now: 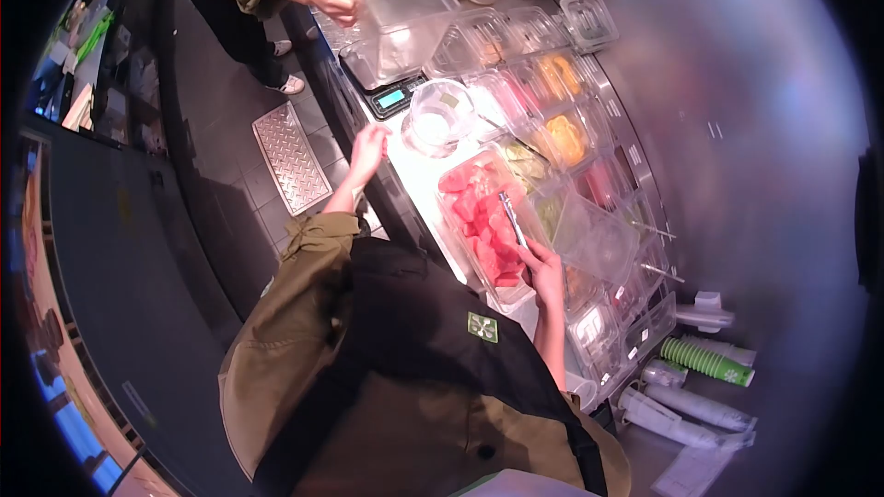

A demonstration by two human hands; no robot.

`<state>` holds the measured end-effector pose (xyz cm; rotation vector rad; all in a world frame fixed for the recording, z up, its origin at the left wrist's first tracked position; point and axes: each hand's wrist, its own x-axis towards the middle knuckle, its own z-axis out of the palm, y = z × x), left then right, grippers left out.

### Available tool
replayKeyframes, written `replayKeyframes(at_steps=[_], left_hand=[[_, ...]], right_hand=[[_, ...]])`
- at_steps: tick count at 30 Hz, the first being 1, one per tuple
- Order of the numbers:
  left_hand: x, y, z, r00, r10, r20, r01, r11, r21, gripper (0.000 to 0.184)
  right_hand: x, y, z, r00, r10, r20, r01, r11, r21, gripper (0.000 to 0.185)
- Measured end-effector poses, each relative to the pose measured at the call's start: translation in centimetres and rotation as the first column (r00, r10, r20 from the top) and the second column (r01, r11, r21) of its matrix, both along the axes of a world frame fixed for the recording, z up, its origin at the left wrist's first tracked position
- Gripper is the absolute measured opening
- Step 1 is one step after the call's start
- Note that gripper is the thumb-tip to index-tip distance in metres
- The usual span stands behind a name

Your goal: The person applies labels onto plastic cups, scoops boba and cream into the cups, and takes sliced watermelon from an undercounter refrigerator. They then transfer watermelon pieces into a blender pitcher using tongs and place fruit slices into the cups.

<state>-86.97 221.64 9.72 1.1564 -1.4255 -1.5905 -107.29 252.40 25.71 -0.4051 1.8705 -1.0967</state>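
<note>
My right hand point(543, 267) is closed round metal tongs point(513, 218), whose tips reach over red fruit chunks point(482, 225). The chunks fill a clear rectangular container point(505, 293) on the bright counter. My left hand point(370, 149) is raised at the counter's front edge, left of a clear round tub point(442, 117); its fingers look bent, and nothing distinct shows in them. Behind the tub lies a black scale point(390, 100) with a lit display.
A co-worker's hand point(339, 2) touches a large clear bin point(401, 14) at the top. Lidded compartments with yellow fruit point(565, 138) line the counter's right side. Green stacked cups point(707, 362) lie farther right. A metal step plate point(291, 156) is on the floor.
</note>
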Motion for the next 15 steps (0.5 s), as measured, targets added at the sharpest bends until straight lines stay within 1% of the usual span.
replayKeyframes(at_steps=[1,3,4,5,7,9,10,11,13,14,15], left_hand=[[0.2,-0.9,0.8,0.987,0.083,0.140,-0.075,0.995,-0.058,0.020],[0.6,-2.0,3.9,0.906,0.065,0.418,0.070,0.952,-0.300,0.028],[0.1,-2.8,3.1,0.879,0.046,0.474,0.146,0.921,-0.360,0.044],[-0.5,-3.4,4.5,0.765,-0.060,0.642,0.279,0.928,-0.246,0.054],[-2.0,-5.0,4.2,0.664,-0.161,0.730,0.486,0.835,-0.258,0.061],[-3.6,-7.0,3.8,0.578,-0.235,0.782,0.587,0.785,-0.198,0.064],[-4.3,-8.3,1.8,0.586,-0.242,0.774,0.612,0.757,-0.226,0.065],[-4.5,-9.0,2.5,0.536,-0.262,0.802,0.660,0.722,-0.206,0.067],[-5.9,-10.5,0.0,0.480,-0.302,0.823,0.698,0.700,-0.150,0.064],[-6.1,-10.6,1.1,0.420,-0.330,0.845,0.726,0.681,-0.095,0.046],[-5.2,-9.8,1.4,0.602,-0.231,0.765,0.637,0.716,-0.285,0.028]], right_hand=[[-0.4,-0.5,0.4,1.000,0.014,-0.023,-0.015,1.000,-0.021,0.028],[-1.0,-1.7,0.6,0.998,0.033,-0.057,-0.035,0.998,-0.051,0.025],[-0.8,-2.8,1.7,0.996,0.032,-0.085,-0.037,0.997,-0.063,0.024],[-1.1,-3.3,2.1,1.000,0.008,-0.014,-0.010,0.996,-0.094,0.026],[-0.6,-5.0,3.6,0.999,-0.026,-0.028,0.022,0.991,-0.134,0.028],[-0.1,-6.4,4.3,0.998,-0.060,-0.019,0.056,0.983,-0.173,0.030],[0.3,-7.4,4.5,0.997,-0.081,-0.013,0.077,0.979,-0.189,0.031],[0.8,-8.5,4.7,0.995,-0.102,-0.015,0.097,0.976,-0.193,0.031],[1.5,-10.8,5.3,0.991,-0.135,-0.020,0.128,0.970,-0.208,0.032],[1.6,-12.2,5.5,0.988,-0.154,-0.016,0.147,0.967,-0.208,0.032],[1.3,-13.8,5.7,0.985,-0.175,-0.012,0.168,0.962,-0.213,0.033]])
